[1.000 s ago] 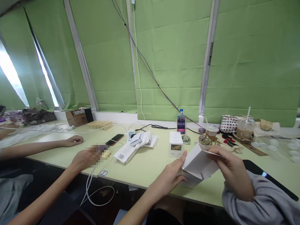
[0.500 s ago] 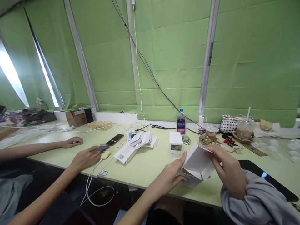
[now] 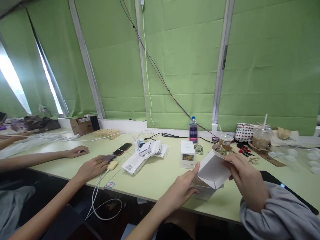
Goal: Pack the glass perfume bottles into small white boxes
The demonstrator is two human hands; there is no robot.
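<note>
A small white cardboard box [image 3: 204,192] rests near the table's front edge, its lid flap tilted up and the inside partly showing. My left hand [image 3: 182,187] grips the box's left side, thumb and fingers on its wall. With fingers pinched, my right hand [image 3: 243,178] holds the edge of the raised lid flap on the right. What lies deep in the box is hidden. Just behind it stands a second white box [image 3: 187,155] with a picture on its front, upright and closed.
Flattened white packaging [image 3: 143,156] lies left of centre. A water bottle [image 3: 193,130], drink cups [image 3: 261,138] and a black tablet [image 3: 287,190] are behind and to the right. At left, a co-worker's hands [image 3: 91,170] rest by a phone [image 3: 123,149] and cables.
My right hand has moved slightly right with the lid flap, which tilts further back and shows more of the box's opening. My left hand stays nearly still.
</note>
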